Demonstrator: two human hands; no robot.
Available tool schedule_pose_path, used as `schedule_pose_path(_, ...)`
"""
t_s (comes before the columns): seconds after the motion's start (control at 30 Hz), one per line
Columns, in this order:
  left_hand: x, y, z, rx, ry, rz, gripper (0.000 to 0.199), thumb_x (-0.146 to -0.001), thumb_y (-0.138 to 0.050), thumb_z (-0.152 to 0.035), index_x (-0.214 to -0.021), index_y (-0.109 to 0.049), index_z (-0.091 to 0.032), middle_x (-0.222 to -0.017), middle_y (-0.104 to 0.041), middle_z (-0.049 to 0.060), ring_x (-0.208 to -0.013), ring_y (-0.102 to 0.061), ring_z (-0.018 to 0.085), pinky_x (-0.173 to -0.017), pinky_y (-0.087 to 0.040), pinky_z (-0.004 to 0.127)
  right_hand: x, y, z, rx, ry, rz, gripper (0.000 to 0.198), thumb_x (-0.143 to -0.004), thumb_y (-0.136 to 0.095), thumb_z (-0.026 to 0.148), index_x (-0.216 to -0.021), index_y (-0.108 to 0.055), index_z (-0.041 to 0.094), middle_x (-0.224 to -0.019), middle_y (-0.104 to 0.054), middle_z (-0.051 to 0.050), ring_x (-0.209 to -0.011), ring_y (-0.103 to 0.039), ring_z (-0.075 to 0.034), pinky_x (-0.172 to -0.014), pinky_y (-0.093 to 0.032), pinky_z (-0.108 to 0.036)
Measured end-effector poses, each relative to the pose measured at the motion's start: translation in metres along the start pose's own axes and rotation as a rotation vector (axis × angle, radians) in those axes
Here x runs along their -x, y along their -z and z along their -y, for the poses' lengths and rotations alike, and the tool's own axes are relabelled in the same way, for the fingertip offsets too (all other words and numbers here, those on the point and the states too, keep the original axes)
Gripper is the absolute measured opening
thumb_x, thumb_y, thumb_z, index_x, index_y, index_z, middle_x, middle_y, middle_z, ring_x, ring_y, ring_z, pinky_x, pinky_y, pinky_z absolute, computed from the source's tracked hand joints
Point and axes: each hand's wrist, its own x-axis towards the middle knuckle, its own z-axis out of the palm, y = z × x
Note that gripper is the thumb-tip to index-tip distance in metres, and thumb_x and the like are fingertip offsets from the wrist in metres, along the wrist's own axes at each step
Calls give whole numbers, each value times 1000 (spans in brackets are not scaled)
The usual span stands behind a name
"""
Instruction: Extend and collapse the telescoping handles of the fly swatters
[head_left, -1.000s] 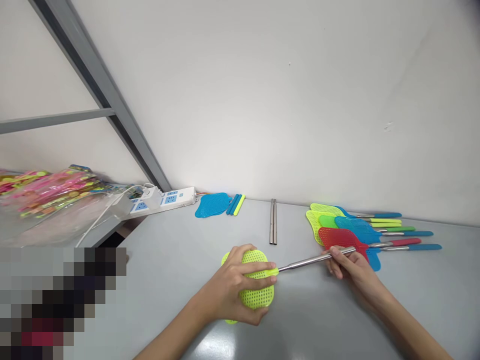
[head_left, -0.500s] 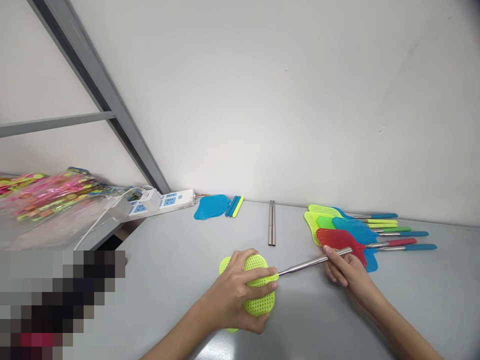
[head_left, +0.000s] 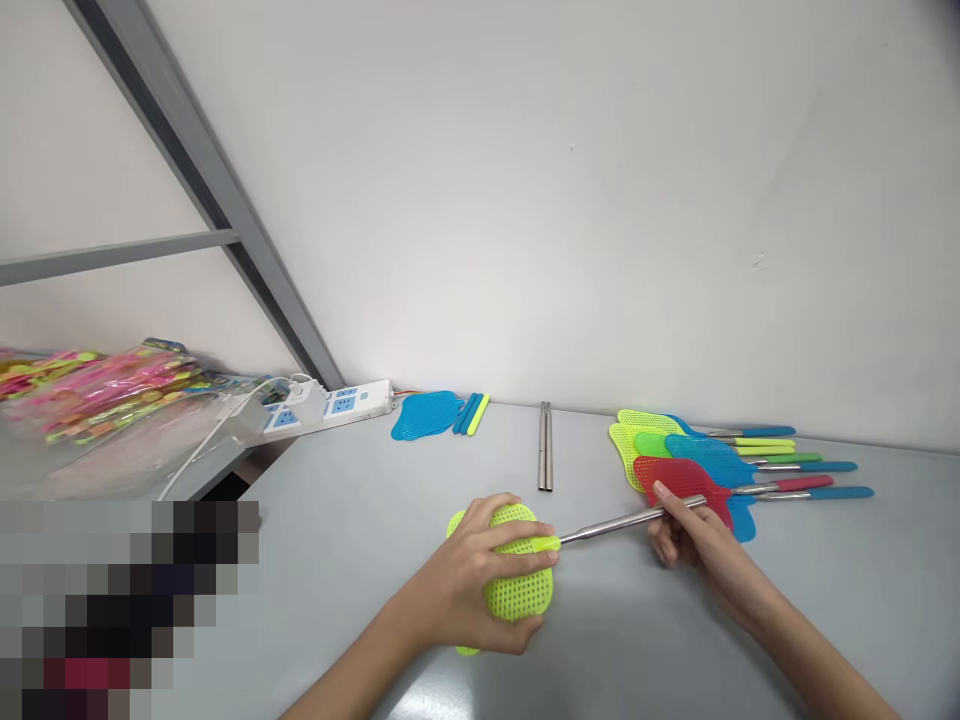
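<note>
My left hand (head_left: 480,580) is closed around a yellow-green perforated fly swatter head (head_left: 521,590), its fingers lying on both sides of the neck. A metal telescopic rod (head_left: 611,524) meets that neck and slants up to the right. My right hand (head_left: 694,530) pinches the rod near its far end, thumb on top. Just behind the right hand lies a red fly swatter (head_left: 675,478), on a pile of blue, green and yellow swatters (head_left: 709,455) with coloured handles. Two loose metal rods (head_left: 545,447) rest side by side beyond my hands.
A blue swatter head (head_left: 426,414) and several blue and yellow handle grips (head_left: 470,414) lie along the wall. A white power strip (head_left: 356,402) with plugs sits at the left. Bagged colourful goods (head_left: 112,390) cover the adjoining surface. A pixelated patch hides the lower left.
Both hands stay on the swatter head and rod, with only slight shifts. The left hand and the head have risen a little in view.
</note>
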Motion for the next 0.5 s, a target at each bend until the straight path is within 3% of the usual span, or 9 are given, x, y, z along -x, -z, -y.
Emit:
schedule_pose_path(0.17, 2, 2, 5, 57, 65, 9, 52, -56, -62, -25, -108, -55, -28, -116, -51, 1, -114, -31, 25, -95, -30, 43, -5, 17, 8, -118, 35, 31, 42, -70, -48, 58, -75, -60, 18, -47, -46, 1, -43, -40, -12, -42, -33, -24)
schedule_pose_path(0.27, 2, 2, 6, 85, 82, 16, 54, -56, -62, -24, -109, -54, -28, -116, -50, 1, -114, -31, 25, -95, -30, 44, -3, 29, 15, -64, 110, 27, 40, -68, -54, 54, -87, -60, 19, -55, -51, 0, -48, -42, -12, -46, -36, -24)
schedule_pose_path(0.43, 3, 1, 5, 142, 93, 48, 55, -55, -62, -22, -108, -54, -29, -115, -51, 0, -113, -33, 24, -93, -32, 41, -3, 49, 15, 226, 94, 122, 31, -66, -61, 46, -81, -63, 18, -71, -60, -5, -68, -52, -18, -64, -42, -28)
schedule_pose_path(0.5, 4, 0, 4, 170, 100, 64, 55, -54, -63, -23, -108, -54, -29, -114, -52, 0, -112, -34, 24, -92, -33, 42, -5, 55, 13, 317, 115, 168, 30, -66, -61, 46, -75, -64, 17, -67, -60, -5, -67, -53, -19, -64, -43, -29)
